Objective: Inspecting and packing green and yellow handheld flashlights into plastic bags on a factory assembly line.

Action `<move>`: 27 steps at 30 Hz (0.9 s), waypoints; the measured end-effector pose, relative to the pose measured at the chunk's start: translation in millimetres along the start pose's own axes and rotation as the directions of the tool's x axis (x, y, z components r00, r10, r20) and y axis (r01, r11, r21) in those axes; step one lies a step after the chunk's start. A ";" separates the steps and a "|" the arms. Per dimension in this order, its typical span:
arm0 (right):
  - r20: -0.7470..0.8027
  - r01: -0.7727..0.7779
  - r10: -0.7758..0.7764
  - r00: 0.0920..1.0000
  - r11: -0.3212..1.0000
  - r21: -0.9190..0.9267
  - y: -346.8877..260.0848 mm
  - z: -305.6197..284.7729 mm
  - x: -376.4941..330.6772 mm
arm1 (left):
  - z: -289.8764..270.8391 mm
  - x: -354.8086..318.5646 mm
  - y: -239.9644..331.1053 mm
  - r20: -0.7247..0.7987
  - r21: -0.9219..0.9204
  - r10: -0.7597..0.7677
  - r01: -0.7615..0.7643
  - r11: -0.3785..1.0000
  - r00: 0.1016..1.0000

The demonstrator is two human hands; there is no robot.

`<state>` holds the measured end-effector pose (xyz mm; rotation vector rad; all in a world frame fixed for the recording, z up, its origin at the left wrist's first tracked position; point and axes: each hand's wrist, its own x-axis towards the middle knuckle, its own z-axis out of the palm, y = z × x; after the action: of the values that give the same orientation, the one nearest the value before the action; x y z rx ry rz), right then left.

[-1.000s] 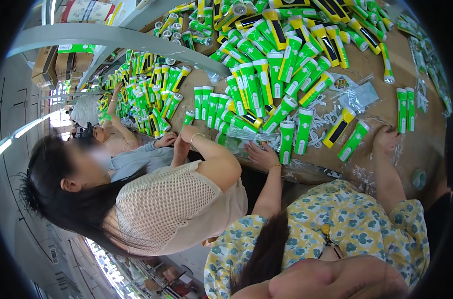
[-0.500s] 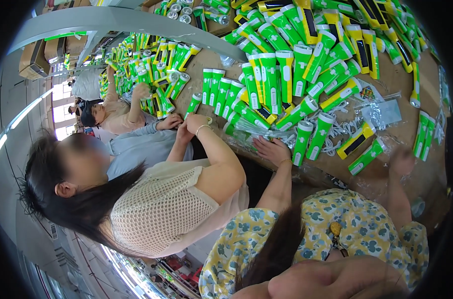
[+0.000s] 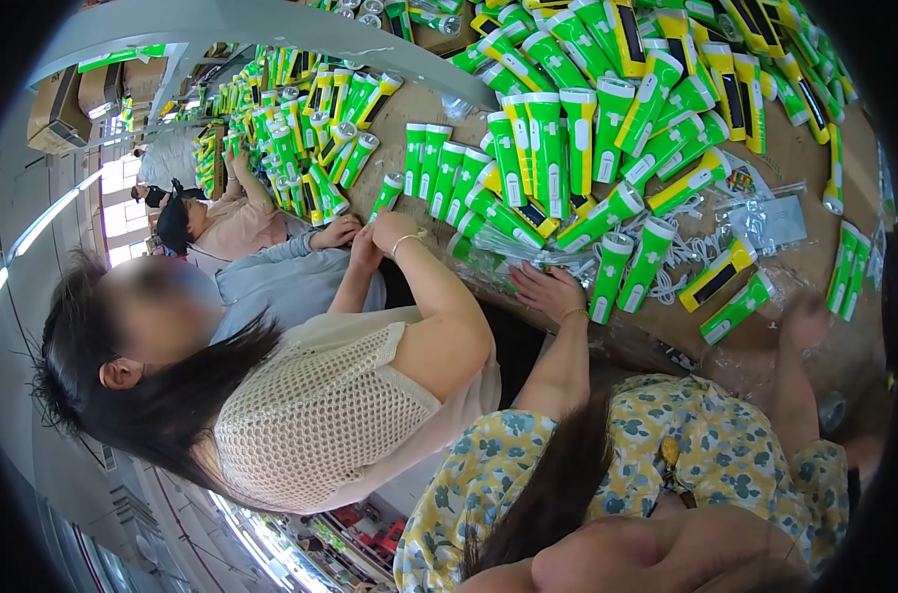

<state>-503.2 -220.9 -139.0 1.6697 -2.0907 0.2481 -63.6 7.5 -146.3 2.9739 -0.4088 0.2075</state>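
Note:
My left hand [image 3: 551,293] lies at the near edge of the table, fingers stretched out and apart. Its fingertips are beside a flat stack of clear plastic bags [image 3: 503,243]; whether they touch it I cannot tell. Just right of that hand stand two green-and-white flashlights [image 3: 612,277]. Farther right, my right hand [image 3: 805,321] is at the table edge, its fingers blurred and partly curled, so any hold is unclear. Nearest to it are a green flashlight [image 3: 737,306] and a yellow flashlight [image 3: 718,273] with a dark panel, both lying on the brown tabletop [image 3: 810,208].
A large heap of flashlights [image 3: 656,94] covers the far side. White cables [image 3: 671,237] and a clear bag with a pale sheet [image 3: 770,219] lie nearer. A grey metal beam [image 3: 271,30] crosses the upper left. Co-workers sit to the left, one in a knitted top [image 3: 310,405].
The view has shifted slightly. My hands keep nearly the same places beside the flashlights. At the far left, a co-worker's arms have moved to the flashlight heap.

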 end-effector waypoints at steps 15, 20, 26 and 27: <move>-0.012 -0.036 0.036 0.999 0.999 -0.027 -10.0 -2.3 -3.6 | 3.8 1.7 -0.5 -0.011 -0.025 -0.014 0.014 1.000 1.000; -0.041 0.002 -0.002 0.999 1.000 0.002 -15.7 -11.7 -0.8 | 4.9 1.6 -0.9 0.005 -0.025 -0.029 0.029 0.999 1.000; -0.080 0.021 -0.021 0.997 1.000 0.001 -9.1 -1.0 -3.4 | 9.1 0.6 -1.4 -0.003 -0.022 -0.027 0.027 0.999 1.000; -0.079 0.021 -0.021 0.997 1.000 0.000 -8.6 -0.7 -3.2 | 9.2 0.6 -1.5 0.001 -0.010 -0.026 0.026 1.000 1.000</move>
<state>-494.3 -220.0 -141.0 1.6539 -2.0147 0.3040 -61.6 7.5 -155.4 2.9683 -0.3698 0.2011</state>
